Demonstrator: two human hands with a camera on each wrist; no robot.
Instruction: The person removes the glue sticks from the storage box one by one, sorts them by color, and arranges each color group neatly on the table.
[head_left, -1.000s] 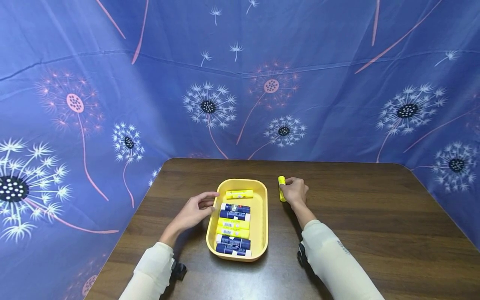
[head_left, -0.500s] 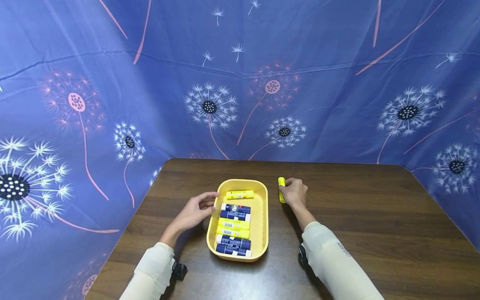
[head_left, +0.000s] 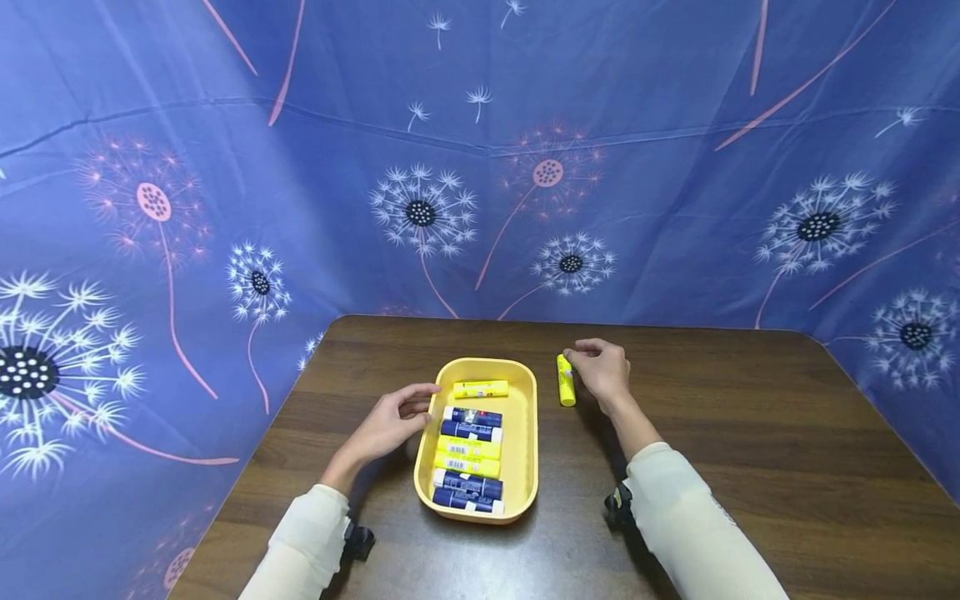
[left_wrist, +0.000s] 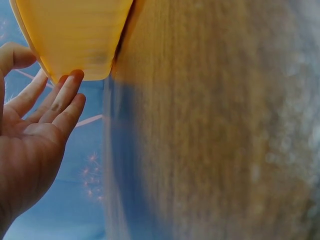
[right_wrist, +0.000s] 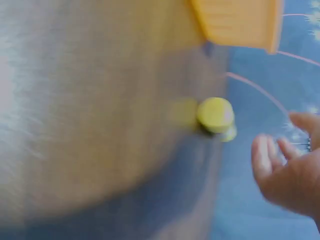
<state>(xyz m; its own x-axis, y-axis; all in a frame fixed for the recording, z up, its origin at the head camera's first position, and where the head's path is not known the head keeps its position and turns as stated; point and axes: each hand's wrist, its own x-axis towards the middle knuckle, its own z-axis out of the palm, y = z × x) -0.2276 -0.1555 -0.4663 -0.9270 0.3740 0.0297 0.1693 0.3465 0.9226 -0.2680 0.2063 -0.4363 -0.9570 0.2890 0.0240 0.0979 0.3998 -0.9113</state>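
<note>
A yellow glue stick [head_left: 566, 381] lies on the wooden table to the right of a yellow tray [head_left: 528, 442]. My right hand [head_left: 602, 372] is just right of it with its fingers spread; in the right wrist view a gap shows between the fingertips and the glue stick [right_wrist: 216, 115]. At the tray's left rim is my left hand [head_left: 387, 422], its fingers lightly bent. In the left wrist view its fingertips touch the tray's outer wall [left_wrist: 80, 35]. Inside the tray lie several yellow and dark blue glue sticks [head_left: 468, 450], in a row crosswise, with another yellow one [head_left: 481, 389] apart near the far end.
The brown wooden table [head_left: 735, 417] runs back to a blue curtain [head_left: 645, 167] printed with dandelions. The right part of the tray's floor shows bare beside the glue sticks.
My right hand has let go of the yellow glue stick and moved slightly right, leaving it on the table, a little tilted. The left hand and the tray stay in place.
</note>
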